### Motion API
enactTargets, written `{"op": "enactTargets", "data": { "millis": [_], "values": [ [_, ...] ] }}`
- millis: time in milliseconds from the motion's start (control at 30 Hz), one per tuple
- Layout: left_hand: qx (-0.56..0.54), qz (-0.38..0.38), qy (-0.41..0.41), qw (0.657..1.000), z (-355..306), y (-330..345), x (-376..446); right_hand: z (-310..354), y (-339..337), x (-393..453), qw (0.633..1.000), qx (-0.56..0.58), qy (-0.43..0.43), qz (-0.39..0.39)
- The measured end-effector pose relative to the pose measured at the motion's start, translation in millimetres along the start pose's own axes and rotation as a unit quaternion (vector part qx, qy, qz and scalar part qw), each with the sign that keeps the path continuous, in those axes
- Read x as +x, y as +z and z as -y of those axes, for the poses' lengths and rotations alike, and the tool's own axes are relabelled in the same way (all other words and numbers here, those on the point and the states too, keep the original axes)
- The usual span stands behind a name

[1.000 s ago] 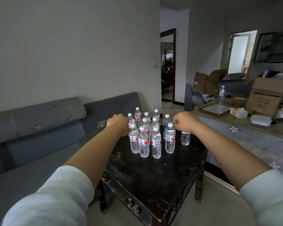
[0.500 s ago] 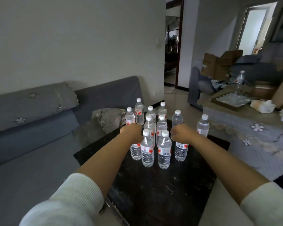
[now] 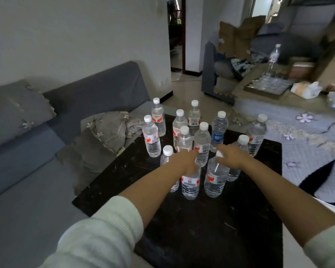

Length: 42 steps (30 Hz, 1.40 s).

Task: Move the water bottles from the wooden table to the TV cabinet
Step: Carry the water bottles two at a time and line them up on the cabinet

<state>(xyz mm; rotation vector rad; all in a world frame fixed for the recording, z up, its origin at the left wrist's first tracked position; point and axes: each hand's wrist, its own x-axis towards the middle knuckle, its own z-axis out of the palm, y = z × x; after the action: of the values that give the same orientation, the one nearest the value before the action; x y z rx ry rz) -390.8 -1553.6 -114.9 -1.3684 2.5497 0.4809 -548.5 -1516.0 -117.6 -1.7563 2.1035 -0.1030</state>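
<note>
1. Eleven water bottles, as far as we can count, stand upright in a tight cluster on the dark wooden desk (image 3: 211, 219); none has left it, and the TV cabinet is out of view.
2. Our left hand (image 3: 184, 161) sits on top of the near-left bottle (image 3: 190, 183), covering its cap; the fingers curl down around the neck, though how firmly they pinch we cannot tell.
3. Our right hand (image 3: 233, 154) reaches over the near-right bottle (image 3: 215, 176), whose white cap shows at the fingers; they look loosely curled at the cap, and we cannot tell whether they have closed on it.
4. We judge the step as taking one bottle in each hand.
5. Risk: the neighbours stand touching or just beside the two targets, notably the bottle behind the left wrist (image 3: 167, 157) and the one behind the right hand (image 3: 240, 144). A sideways pull or a brushing forearm could topple them in a chain.
6. Risk: a grasp by the cap alone lets a full bottle swing or slip; lifting straight up is safer.
</note>
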Motion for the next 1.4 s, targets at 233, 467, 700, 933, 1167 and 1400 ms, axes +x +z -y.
{"op": "enactTargets", "data": {
  "millis": [233, 467, 700, 933, 1167, 1400],
  "values": [
    [-0.030, -0.043, 0.030, 0.998, 10.6, 14.9, 17.6, 9.9, 26.2, 8.2, 0.993, -0.018, 0.075, -0.094],
    [-0.036, -0.087, 0.042, 0.995, 15.1, 25.8, 22.7, 2.8, 40.0, 1.7, 0.982, 0.009, 0.087, -0.165],
    [-0.023, -0.082, 0.025, 0.996, 7.4, 28.3, 10.3, -3.8, 40.7, -15.8, 0.986, 0.022, 0.091, -0.138],
    [0.028, -0.033, 0.057, 0.997, -0.5, 17.5, -2.9, -16.9, 41.3, -54.5, 0.983, 0.046, 0.118, -0.134],
    [0.096, -0.005, 0.182, 0.979, -30.6, 4.8, -5.8, -23.8, 39.0, -106.5, 0.979, 0.003, 0.152, -0.137],
    [0.101, 0.035, 0.393, 0.913, -112.1, 5.3, -34.1, -36.3, 34.5, -222.3, 0.921, 0.054, 0.336, -0.189]
  ]
}}
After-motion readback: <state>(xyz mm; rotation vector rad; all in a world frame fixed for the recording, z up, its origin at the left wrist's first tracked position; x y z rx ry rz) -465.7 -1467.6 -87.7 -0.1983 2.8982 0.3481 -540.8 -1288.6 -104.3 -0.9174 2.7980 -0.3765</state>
